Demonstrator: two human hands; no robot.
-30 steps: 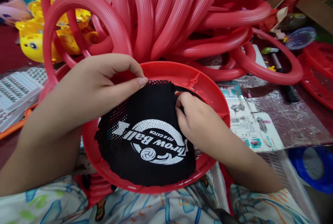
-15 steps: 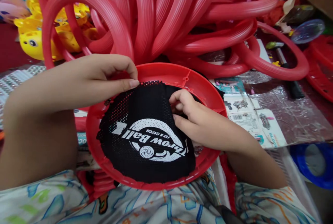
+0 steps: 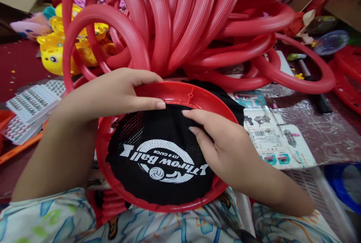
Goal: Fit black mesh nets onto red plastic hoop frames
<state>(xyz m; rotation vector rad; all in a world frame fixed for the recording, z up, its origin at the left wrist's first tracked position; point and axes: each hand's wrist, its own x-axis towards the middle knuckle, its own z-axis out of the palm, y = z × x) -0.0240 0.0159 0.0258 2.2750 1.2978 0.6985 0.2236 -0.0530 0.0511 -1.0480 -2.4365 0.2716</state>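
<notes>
A round red plastic frame [image 3: 177,91] rests on my lap, tilted toward me. Black mesh fabric [image 3: 166,126] with a white "Throw Ball" print, upside down to me, spans its inside. My left hand [image 3: 132,92] grips the far rim, thumb inside at the fabric's edge and fingers over the outside, partly hidden. On the upper right of the mesh, my right hand [image 3: 217,137] has its index finger and thumb at the fabric, slightly apart; its other fingers are hidden. More black cloth [image 3: 225,98] shows behind the frame's far right side.
Stacked red ribbed rings [image 3: 180,21] stand just beyond the frame. Yellow toy animal parts [image 3: 56,56] lie at the left, above plastic trays of small pieces [image 3: 33,102]. Printed cards [image 3: 273,137], a hammer [image 3: 313,81] and a blue ring [image 3: 341,183] are at the right.
My left fingers have moved right along the far rim and now close over it. My right hand has turned palm-down, and the fabric's raised fold now lies flatter.
</notes>
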